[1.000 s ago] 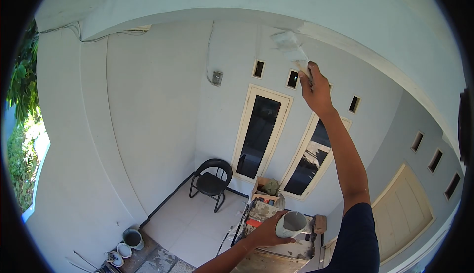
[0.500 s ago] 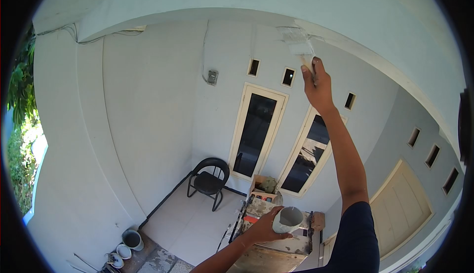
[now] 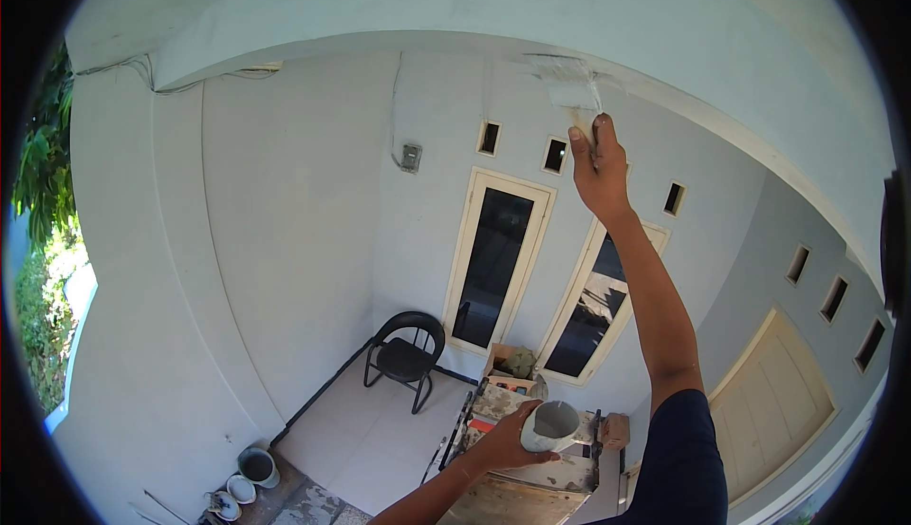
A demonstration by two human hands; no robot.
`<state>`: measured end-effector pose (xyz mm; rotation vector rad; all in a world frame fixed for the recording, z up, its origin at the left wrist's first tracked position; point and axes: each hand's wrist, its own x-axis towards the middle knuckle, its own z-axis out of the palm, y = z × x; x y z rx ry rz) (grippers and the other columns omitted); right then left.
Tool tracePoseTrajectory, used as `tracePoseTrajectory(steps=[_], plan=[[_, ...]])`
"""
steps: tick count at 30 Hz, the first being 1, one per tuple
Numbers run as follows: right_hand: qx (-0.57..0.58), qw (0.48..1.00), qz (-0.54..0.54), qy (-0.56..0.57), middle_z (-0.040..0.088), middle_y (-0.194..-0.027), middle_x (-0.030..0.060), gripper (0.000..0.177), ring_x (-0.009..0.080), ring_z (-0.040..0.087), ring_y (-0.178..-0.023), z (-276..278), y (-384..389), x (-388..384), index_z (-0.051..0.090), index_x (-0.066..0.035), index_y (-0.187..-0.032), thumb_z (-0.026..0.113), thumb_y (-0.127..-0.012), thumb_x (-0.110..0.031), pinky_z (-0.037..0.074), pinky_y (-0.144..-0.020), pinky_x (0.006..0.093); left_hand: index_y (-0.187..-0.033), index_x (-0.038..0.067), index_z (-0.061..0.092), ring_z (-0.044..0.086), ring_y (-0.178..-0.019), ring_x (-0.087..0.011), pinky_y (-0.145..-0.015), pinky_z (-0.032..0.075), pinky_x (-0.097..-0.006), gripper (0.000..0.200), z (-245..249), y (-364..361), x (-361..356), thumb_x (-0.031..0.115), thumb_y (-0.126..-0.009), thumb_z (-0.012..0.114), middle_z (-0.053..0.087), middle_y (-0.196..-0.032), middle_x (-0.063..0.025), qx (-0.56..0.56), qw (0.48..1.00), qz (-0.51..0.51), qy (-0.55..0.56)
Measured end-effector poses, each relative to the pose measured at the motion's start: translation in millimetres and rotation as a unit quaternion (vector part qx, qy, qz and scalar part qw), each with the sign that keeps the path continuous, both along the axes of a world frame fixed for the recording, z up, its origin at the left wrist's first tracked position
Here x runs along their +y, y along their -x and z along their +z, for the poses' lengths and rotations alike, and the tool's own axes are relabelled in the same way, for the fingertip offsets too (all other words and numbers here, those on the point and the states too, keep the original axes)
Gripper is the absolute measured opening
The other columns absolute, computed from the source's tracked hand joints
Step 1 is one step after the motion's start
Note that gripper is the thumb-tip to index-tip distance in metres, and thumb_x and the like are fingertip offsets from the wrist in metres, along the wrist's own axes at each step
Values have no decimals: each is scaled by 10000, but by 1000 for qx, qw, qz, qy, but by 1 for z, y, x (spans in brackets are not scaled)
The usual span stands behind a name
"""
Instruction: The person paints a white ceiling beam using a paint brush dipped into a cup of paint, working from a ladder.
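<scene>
Brush (image 3: pixel 573 96) pinched in right hand (image 3: pixel 601 176), slightly nearer three o'clock than a second ago, suggesting sideways stroking; cup (image 3: pixel 548 438) clasped in left hand (image 3: pixel 503 444)

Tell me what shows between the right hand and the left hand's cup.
In the head view, pale wall and a tall window show in the background between the right hand and the cup; nothing nearer fills the gap.

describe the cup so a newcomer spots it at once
Find the black chair; to its right is a stained platform. In front of that, the left hand holds a whitish cup, its mouth showing. Unlike the containers at lower left, it is hand-held.
</scene>
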<state>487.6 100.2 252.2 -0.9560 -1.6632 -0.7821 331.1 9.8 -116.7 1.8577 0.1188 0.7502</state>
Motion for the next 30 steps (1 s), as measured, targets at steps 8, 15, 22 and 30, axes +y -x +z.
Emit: tracePoseTrajectory(steps=[8,15,22,30], plan=[[3,999,36,24,548,-728,122,253,153,473,-586,-38,-2,7,492,3,-1138,590,-1029,-203,416,-547,278,-1462,-39,367,551,-1276,-306,-1076,435,-391,1082,2,0,-2,435,-672,936,540,-1383,-209,14,999,-8,32],[30,992,122,-8,579,-764,94,262,117,502,-646,-11,28,-4,509,8,-1181,573,-1040,-203,429,-583,262,-1463,8,390,584,-1237,-252,-1065,444,-369,1015,6,-2,-6,372,-687,933,567,-1364,-161,9,999,25,31],[156,965,203,54,579,-800,65,227,98,487,-695,-48,1,27,518,5,-1135,561,-1045,-198,435,-641,253,-1439,6,435,571,-1248,-253,-1079,426,-375,980,2,-4,-9,359,-676,938,555,-1375,-147,-1,999,42,33],[18,981,189,-38,591,-721,151,235,209,554,-552,-23,48,0,511,-3,-1145,615,-1002,-158,436,-523,305,-1422,14,450,568,-1226,-231,-1083,404,-367,930,2,-9,-10,332,-691,928,584,-1320,-128,7,997,64,43]])
